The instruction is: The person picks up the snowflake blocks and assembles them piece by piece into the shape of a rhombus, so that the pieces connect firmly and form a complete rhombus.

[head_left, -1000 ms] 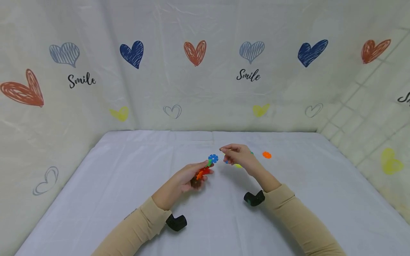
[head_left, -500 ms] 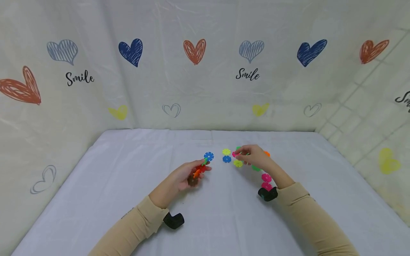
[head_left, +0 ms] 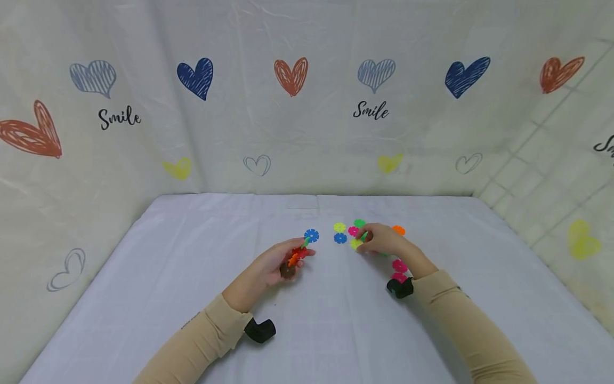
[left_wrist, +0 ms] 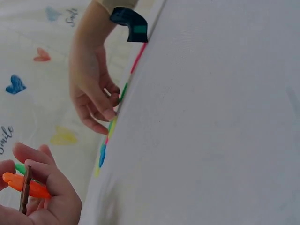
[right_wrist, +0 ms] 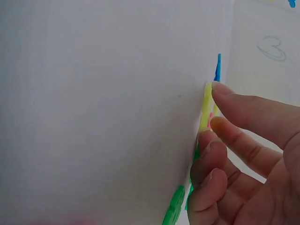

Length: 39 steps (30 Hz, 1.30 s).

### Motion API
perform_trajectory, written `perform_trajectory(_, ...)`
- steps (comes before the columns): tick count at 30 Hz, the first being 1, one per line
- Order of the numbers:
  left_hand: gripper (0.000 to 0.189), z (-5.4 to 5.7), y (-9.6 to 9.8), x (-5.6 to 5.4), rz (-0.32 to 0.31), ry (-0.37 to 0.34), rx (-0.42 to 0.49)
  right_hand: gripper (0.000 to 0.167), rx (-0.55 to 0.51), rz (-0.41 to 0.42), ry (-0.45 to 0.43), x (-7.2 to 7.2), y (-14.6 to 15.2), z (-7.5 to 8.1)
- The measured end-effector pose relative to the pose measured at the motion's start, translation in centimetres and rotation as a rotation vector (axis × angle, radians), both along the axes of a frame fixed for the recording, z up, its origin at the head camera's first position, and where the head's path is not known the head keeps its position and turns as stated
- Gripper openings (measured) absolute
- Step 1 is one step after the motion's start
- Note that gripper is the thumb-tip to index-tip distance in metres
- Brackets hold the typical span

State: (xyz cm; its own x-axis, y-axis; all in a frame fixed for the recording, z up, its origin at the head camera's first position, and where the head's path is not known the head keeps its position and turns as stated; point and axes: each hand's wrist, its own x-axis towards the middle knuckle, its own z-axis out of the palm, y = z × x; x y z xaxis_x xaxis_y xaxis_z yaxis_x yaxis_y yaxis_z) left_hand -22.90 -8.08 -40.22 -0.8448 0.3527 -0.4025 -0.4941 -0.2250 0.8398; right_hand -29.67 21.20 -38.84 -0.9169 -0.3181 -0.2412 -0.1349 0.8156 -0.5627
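My left hand (head_left: 268, 266) holds a joined string of notched plastic interlocking discs above the table. A blue disc (head_left: 312, 235) sticks out at its far end, followed by green, red (head_left: 299, 253), orange and brown (head_left: 288, 271) ones. In the left wrist view the brown disc (left_wrist: 26, 190) stands on edge among the fingers. My right hand (head_left: 384, 241) is low over the loose discs, thumb and fingertips at a yellow disc (head_left: 355, 244) lying on the table. Seen from the right wrist, the thumb is at one end of the yellow disc (right_wrist: 205, 108), with fingertips farther along it.
Left of the right hand lie another yellow disc (head_left: 339, 227) and a blue one (head_left: 340, 238). A pink disc (head_left: 353, 231) and a green disc (head_left: 360, 223) are close by. Beyond the hand is an orange disc (head_left: 398, 230); two pink ones (head_left: 400, 265) lie near the right wrist.
My right hand has moved right, away from the left hand's string, and come down to the loose discs. The left hand keeps hold of its string, shifted slightly left.
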Motion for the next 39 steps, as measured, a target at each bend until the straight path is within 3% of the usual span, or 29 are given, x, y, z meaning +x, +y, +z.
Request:
perform_trajectory(9,0.050,-0.01,0.17,-0.21,-0.017,-0.015,-0.014,0.031,0.067,0.007,0.006,-0.22,-0.60,0.28)
perform_trajectory(19,0.049,0.34,0.62,-0.39,0.017,-0.072,0.110,0.033,0.047,0.011,0.013,-0.43,-0.31,0.35)
perform_trajectory(30,0.049,0.73,0.94,-0.27,-0.032,-0.022,0.101,0.032,0.022,0.023,0.045,-0.37,-0.39,0.57)
perform_trajectory(39,0.057,0.47,0.69,-0.17,-0.067,0.015,0.070,0.019,-0.063,0.005,0.051,-0.05,-0.28,0.78)
